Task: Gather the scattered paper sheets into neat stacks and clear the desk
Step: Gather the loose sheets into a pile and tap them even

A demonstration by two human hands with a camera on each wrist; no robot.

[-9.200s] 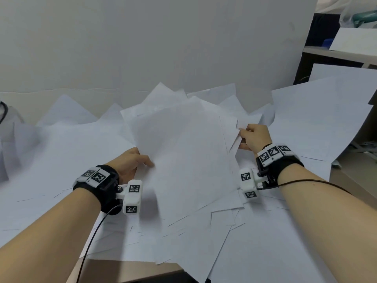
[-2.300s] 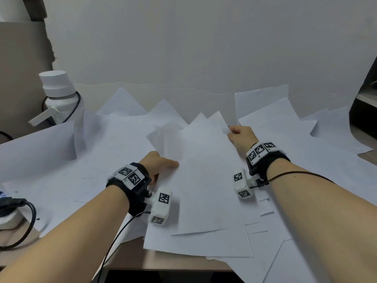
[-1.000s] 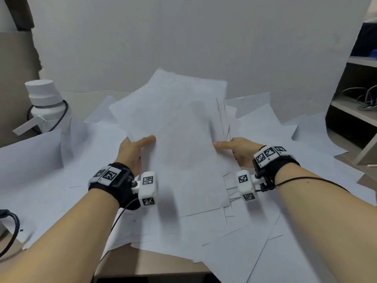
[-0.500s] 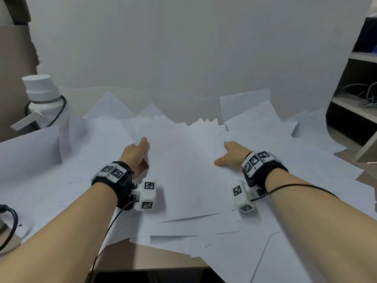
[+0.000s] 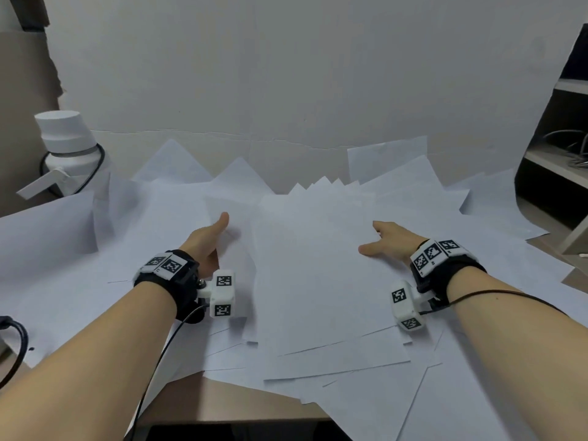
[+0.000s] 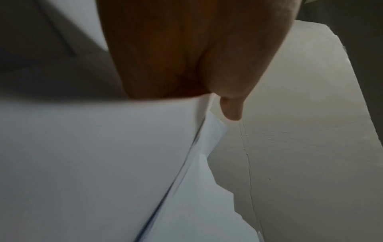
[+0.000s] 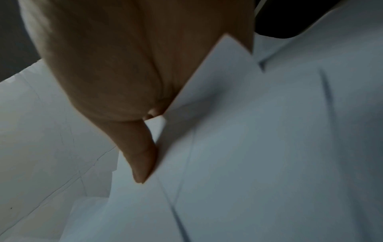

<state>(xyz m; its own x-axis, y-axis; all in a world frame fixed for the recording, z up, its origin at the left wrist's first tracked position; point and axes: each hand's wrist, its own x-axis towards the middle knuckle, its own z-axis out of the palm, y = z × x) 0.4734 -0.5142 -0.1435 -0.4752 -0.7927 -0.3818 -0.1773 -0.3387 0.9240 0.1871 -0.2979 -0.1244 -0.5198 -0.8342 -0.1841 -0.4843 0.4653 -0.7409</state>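
Observation:
A loose stack of white paper sheets (image 5: 321, 275) lies flat on the desk between my hands, its far corners fanned out. My left hand (image 5: 208, 241) rests against the stack's left side, thumb straight on top; its other fingers are hidden by a sheet (image 6: 93, 155) in the left wrist view. My right hand (image 5: 386, 240) rests on the stack's right side with thumb and forefinger spread. A straight finger (image 7: 143, 162) lies along a sheet edge (image 7: 207, 91) in the right wrist view. Neither hand curls round anything I can see.
More scattered sheets (image 5: 445, 198) cover the desk on all sides and overhang the front edge (image 5: 241, 405). A white bottle with a cable (image 5: 68, 144) stands far left. A dark shelf unit (image 5: 560, 154) is at the right, and a pale wall is behind.
A second ago both hands held the stack tilted up off the desk. It now lies flat, and the hands have moved apart to its left and right sides.

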